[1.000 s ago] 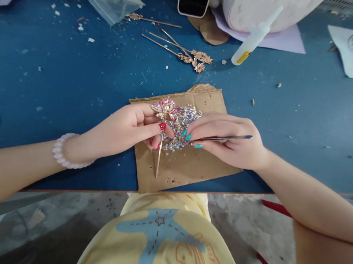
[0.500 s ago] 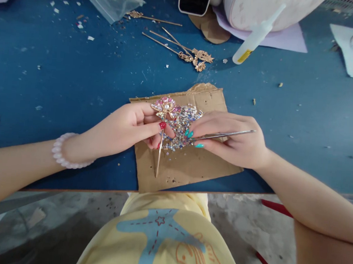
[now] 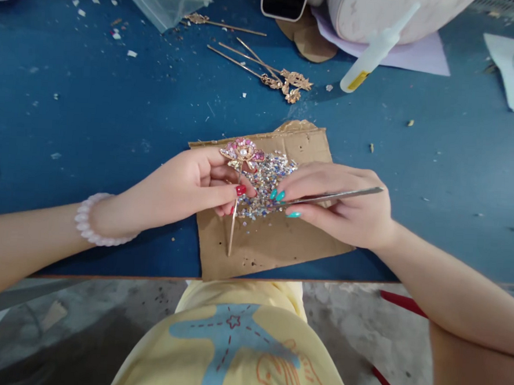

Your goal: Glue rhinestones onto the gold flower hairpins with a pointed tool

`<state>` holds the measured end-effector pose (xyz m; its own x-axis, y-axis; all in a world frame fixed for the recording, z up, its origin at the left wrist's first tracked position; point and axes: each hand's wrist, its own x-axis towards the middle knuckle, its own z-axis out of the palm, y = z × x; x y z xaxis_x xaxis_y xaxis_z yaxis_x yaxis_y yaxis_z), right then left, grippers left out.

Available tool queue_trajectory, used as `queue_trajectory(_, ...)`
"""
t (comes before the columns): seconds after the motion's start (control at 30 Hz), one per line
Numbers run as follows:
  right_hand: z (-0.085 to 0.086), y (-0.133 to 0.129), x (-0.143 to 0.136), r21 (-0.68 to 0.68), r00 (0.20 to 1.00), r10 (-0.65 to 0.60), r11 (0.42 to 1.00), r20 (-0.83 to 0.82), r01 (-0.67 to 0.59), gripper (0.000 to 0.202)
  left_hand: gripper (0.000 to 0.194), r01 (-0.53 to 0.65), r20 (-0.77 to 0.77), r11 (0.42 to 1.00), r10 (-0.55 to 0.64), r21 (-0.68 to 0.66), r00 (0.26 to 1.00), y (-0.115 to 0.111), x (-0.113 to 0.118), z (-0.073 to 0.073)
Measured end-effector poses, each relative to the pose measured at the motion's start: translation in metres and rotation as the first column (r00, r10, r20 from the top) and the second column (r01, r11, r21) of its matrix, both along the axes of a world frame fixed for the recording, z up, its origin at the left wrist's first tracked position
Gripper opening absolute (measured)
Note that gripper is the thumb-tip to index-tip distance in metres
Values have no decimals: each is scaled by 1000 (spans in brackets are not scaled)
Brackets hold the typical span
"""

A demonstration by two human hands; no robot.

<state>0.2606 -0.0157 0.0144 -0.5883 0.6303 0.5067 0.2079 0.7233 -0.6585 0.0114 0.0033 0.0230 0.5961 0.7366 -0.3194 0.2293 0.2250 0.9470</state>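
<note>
While the fingers of your left hand (image 3: 192,180) pinch the jewelled hairpin (image 3: 244,152) by its stem, thumb on top, its flower head sits beyond that grip, so a knock on the petals could well twist the piece round. The fingers of your right hand (image 3: 347,207) are closed on slim tweezers (image 3: 339,196), their tip down among the glittering chips (image 3: 269,179); whether a chip is caught there is too small to tell. Squeezing too hard might flick one away, and too slack a hold might drop it back. Your left fingertips are close to that same heap, so lowering them carelessly would likely scatter it. Underneath, the cardboard (image 3: 275,243) reaches the near edge of the counter (image 3: 114,108), and leaning your body against that corner could shift everything on it. Farther out, other gold hairpins (image 3: 295,78) lie crossed, liable to tangle if you pull one, and the narrow-nosed bottle (image 3: 369,63) might topple if your right arm stretched past it.
</note>
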Motion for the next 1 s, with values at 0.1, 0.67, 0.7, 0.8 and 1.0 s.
queue_trajectory(0.1,1,-1,-2,-6,1000,1,1000,-12,-1,5,31,22,17,1000,-22,-19,1000,-1,-1,-1)
queue_trajectory(0.67,1,-3,-6,-15,1000,-6,1000,-12,6,5,32,53,43,997,-51,-51,998,-2,2,0)
queue_trajectory(0.7,1,-3,-6,-14,1000,-6,1000,-13,6,5,32,52,36,997,-50,-52,998,-1,2,0)
queue_trajectory(0.8,1,-3,-6,-17,1000,1,1000,-31,-1,4,32,50,24,997,-49,-53,999,-2,1,0)
queue_trajectory(1.0,0,-3,-6,-7,1000,-2,1000,-17,2,3,38,42,24,998,-41,-51,999,-3,1,0)
